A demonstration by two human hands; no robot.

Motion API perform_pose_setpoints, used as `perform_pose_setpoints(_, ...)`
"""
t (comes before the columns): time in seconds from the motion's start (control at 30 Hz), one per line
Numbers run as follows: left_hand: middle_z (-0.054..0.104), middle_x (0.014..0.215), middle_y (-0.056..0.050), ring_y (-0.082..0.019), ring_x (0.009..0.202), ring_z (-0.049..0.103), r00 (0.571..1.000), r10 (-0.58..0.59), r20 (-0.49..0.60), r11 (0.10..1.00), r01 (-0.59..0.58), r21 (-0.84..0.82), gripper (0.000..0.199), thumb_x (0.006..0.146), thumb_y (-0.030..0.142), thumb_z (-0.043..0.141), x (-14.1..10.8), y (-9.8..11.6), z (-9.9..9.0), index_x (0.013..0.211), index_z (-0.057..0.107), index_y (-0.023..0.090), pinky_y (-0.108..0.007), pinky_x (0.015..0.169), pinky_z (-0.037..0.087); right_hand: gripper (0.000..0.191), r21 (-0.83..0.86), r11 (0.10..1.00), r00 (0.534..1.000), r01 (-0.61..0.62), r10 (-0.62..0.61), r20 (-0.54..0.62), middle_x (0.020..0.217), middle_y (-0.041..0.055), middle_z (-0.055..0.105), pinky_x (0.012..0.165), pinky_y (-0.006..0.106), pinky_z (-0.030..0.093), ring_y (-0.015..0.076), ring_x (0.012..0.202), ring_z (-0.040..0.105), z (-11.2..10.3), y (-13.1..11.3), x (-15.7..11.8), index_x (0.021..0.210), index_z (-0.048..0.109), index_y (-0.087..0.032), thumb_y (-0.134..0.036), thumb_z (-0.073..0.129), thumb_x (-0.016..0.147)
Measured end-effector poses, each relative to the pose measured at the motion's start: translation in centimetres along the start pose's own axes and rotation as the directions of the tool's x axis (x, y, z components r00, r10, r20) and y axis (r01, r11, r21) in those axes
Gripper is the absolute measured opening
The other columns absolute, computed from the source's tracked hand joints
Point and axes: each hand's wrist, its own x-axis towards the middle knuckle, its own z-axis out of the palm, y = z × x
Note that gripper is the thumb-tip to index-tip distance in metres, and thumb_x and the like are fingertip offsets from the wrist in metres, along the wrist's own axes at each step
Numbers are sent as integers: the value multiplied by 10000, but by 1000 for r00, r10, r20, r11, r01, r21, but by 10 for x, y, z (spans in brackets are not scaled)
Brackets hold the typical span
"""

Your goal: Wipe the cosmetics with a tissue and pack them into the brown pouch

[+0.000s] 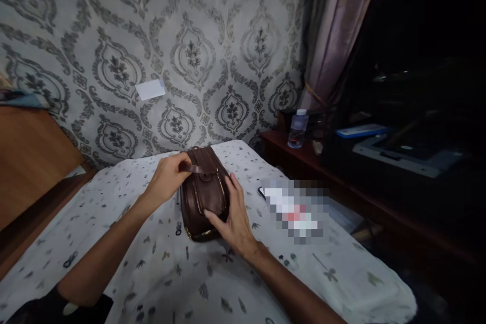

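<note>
A dark brown leather bag (213, 196) with gold zippers lies on the bed, its far end toward the wall. My left hand (170, 169) is closed at its upper left side, pinching a short leather strap (198, 168) that is lifted off the bag. Around the right side of the bag is my right hand (237, 223), thumb on the top face and fingers along the far right edge. Gold zipper teeth show along the panel and at the near end. Whether the zippers are fully closed cannot be made out.
A white patterned sheet (163, 273) covers the bed. Right of the bag lies a phone (261, 191), partly blurred out. A plastic bottle (298, 129) stands on a dark red table (277, 144) beyond the bed's right edge. At left is a wooden board (34, 157).
</note>
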Motion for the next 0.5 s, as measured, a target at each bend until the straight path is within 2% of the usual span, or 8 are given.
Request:
perform_pose_setpoints(0.13,592,645,30,-149,654,542,1000,-30,-9,998,30,-58,80,756,143,570,-10,2,2,694,604,180,-257,632,360,853,3,1000,1000,0,0,4,1609,162,176,1193,557,314,314,1498,223,4,3,-2,1563,91,-238,-431,600,905)
perform_pose_setpoints(0.3,573,647,23,-140,630,520,1000,-9,28,993,12,-121,167,821,241,576,-25,10,4,667,580,176,-251,591,336,843,8,1000,1000,0,0,24,1620,153,151,1200,554,301,300,1508,196,4,4,-2,1567,72,-243,-425,580,920)
perform_pose_setpoints(0.43,484,602,31,-125,570,461,994,64,86,996,-59,-62,308,880,313,546,-39,20,5,613,463,183,-251,555,307,859,31,1000,1000,1,-2,29,1618,159,157,1201,562,288,307,1506,199,2,5,-1,1567,87,-231,-444,593,907)
perform_pose_setpoints(0.5,485,627,19,-140,605,472,990,94,104,996,-93,-10,310,900,312,521,-42,26,5,626,447,188,-263,583,321,859,62,998,999,8,-10,33,1619,158,162,1205,567,273,311,1508,192,-1,6,1,1568,94,-221,-455,586,904)
